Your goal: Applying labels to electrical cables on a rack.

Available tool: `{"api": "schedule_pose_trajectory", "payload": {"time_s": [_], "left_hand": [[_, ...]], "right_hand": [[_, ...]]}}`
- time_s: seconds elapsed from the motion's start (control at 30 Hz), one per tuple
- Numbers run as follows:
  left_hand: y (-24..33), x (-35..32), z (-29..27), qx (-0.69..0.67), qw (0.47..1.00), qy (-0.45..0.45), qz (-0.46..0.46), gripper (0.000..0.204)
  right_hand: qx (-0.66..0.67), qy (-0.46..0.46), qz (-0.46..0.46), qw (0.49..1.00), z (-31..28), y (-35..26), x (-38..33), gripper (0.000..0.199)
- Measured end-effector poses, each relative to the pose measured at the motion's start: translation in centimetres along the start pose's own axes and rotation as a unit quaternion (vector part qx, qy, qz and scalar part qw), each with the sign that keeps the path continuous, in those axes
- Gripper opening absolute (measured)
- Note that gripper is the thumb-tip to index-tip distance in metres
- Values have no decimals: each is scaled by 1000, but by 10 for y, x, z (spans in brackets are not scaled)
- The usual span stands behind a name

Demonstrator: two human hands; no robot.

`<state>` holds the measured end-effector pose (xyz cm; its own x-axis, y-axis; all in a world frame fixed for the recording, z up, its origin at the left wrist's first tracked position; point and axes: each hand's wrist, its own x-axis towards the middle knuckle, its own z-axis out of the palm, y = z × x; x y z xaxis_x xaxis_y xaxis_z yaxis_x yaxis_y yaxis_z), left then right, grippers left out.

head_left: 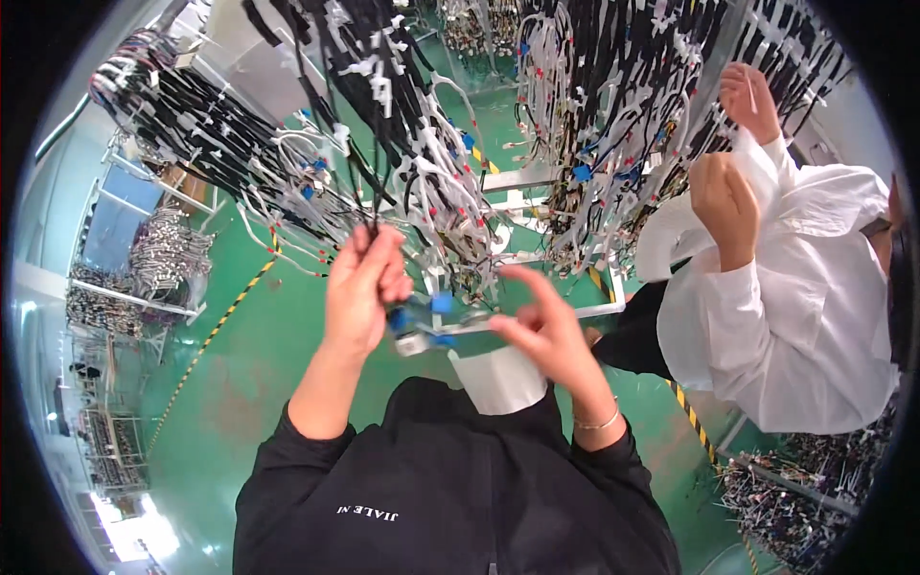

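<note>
My left hand [364,287] is closed around a bundle of thin black wires that run up toward a hanging wire harness [369,86]. Just right of its fingers are blue connectors [441,303] and a small white tag [412,344], partly smeared by motion. My right hand [551,331] is beside them, its thumb and forefinger apart, and I see nothing gripped in it. Under the right fingers, in front of my black jacket, is a white sheet-like piece [498,379]; what it is attached to cannot be made out.
More black and white harnesses [623,105] hang ahead over a white metal frame [613,287]. A person in white [776,287] works close on my right, hands raised. Racks of cable parts [168,254] stand at left. Striped tape [211,335] marks the green floor.
</note>
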<state>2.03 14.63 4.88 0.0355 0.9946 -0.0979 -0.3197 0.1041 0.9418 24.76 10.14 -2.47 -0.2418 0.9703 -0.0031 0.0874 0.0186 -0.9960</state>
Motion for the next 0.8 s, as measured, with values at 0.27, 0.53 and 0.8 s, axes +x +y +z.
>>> {"api": "schedule_pose_trajectory", "payload": {"time_s": [0.27,0.53,0.8], "left_hand": [[28,-17,-43,55,998,-22,32,27],[45,-35,-75,77,976,113,171,26],[52,-36,-59,75,988,117,70,28]], "right_hand": [[-193,2,-22,981,-30,19,108,37],[-330,-140,-158,920,37,4,120,36],[-332,-13,-117,936,-35,26,167,16]]}}
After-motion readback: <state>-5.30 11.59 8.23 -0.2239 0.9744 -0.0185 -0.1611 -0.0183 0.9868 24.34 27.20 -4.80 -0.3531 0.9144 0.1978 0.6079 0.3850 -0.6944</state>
